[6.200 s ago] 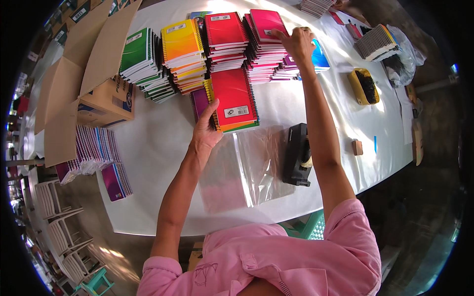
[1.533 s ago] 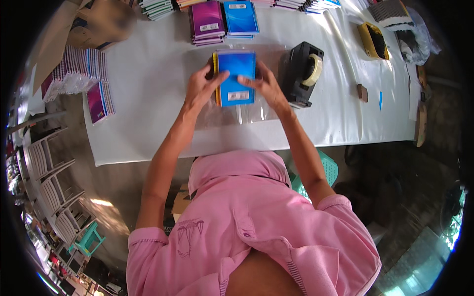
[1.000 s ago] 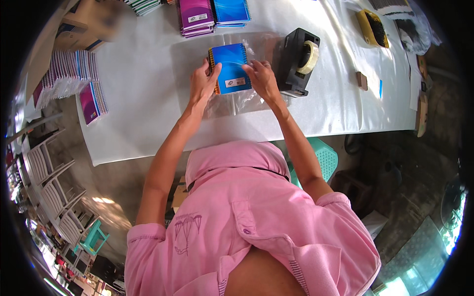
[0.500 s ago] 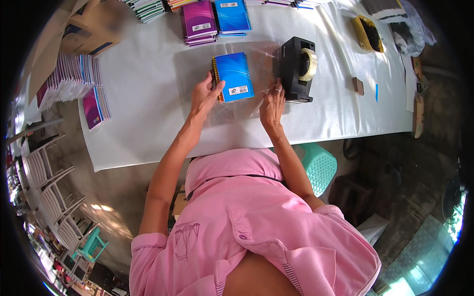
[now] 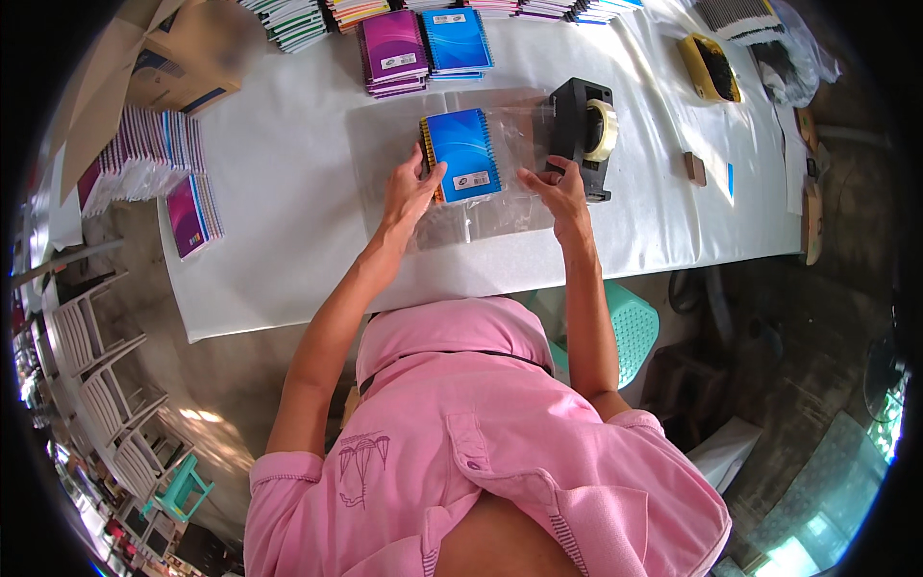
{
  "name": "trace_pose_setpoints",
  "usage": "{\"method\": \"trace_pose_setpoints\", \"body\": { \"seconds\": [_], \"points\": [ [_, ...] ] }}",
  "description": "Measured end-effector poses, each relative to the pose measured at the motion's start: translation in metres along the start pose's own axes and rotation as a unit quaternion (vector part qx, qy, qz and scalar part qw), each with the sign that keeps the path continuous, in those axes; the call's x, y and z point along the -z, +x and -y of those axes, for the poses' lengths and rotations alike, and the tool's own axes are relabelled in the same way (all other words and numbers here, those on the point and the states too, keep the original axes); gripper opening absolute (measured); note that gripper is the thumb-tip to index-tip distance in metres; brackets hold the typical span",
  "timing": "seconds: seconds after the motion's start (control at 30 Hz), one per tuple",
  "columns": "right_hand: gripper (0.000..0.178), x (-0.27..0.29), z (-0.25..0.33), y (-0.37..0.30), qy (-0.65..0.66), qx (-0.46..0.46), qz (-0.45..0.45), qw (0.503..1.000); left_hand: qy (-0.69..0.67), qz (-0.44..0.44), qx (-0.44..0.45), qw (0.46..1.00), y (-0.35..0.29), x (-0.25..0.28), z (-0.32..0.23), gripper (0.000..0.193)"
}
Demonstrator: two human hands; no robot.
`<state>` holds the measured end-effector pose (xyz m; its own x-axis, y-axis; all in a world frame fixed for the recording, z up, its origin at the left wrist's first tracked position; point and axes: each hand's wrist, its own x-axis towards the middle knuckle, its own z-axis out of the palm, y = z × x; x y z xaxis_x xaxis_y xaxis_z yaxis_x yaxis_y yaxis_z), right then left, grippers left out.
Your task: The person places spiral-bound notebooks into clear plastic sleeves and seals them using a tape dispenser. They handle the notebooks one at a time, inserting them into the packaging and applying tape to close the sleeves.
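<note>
A blue spiral-bound notebook point(image 5: 460, 144) lies on top of a small stack, with yellow-orange coils along its left side. Under it a clear plastic sheet point(image 5: 385, 125) is spread over the table. My left hand point(image 5: 411, 195) grips the stack's left edge, thumb on the blue cover. To the right of the stack, my right hand point(image 5: 565, 199) has thumb and fingers curled at the sheet's right part and appears to pinch it; the exact contact is hard to see. Just beyond that hand stands a black tape dispenser point(image 5: 567, 115) with a roll of clear tape point(image 5: 602, 132).
Purple notebooks point(image 5: 392, 43) and blue notebooks point(image 5: 458, 40) are stacked at the far side. More notebooks point(image 5: 144, 154) stand at the left beside a cardboard box point(image 5: 183, 82). A yellow container point(image 5: 710, 69) and a small brown block point(image 5: 694, 168) sit at the right of the white-covered table point(image 5: 279, 260).
My right hand has moved away from the tape dispenser's base and turned, its thumb now pointing toward the notebook stack. My left hand keeps its grip at the stack's left edge.
</note>
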<state>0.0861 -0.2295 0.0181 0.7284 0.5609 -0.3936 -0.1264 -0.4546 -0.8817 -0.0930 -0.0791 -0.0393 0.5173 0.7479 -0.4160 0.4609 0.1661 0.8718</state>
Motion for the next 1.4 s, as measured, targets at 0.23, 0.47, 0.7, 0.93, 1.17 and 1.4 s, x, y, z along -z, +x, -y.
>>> {"method": "trace_pose_setpoints", "body": {
  "seconds": [0.23,0.47,0.7,0.93,1.17,1.4],
  "points": [
    [0.043,-0.007,0.005,0.001,-0.335,0.345,-0.112,0.869,-0.05,-0.011,-0.031,0.998,0.0,-0.002,-0.01,0.073],
    [0.04,-0.019,0.021,-0.006,-0.081,0.255,-0.003,0.964,-0.069,-0.03,-0.082,0.994,0.005,-0.009,0.011,0.075],
    [0.047,-0.065,0.013,-0.028,-0.236,0.408,0.145,0.87,-0.179,-0.037,0.041,0.982,-0.008,-0.012,-0.029,0.083],
    [0.04,-0.017,0.025,-0.019,-0.136,0.336,0.182,0.914,0.009,-0.096,-0.036,0.995,-0.004,-0.023,-0.026,0.093],
    [0.061,-0.043,-0.005,-0.01,-0.328,0.496,0.175,0.785,-0.061,-0.112,0.001,0.992,0.0,-0.024,-0.019,0.085],
    [0.059,-0.024,-0.008,-0.004,-0.137,0.419,0.209,0.873,0.054,-0.075,0.004,0.996,-0.008,-0.018,-0.031,0.081]
  ]
}}
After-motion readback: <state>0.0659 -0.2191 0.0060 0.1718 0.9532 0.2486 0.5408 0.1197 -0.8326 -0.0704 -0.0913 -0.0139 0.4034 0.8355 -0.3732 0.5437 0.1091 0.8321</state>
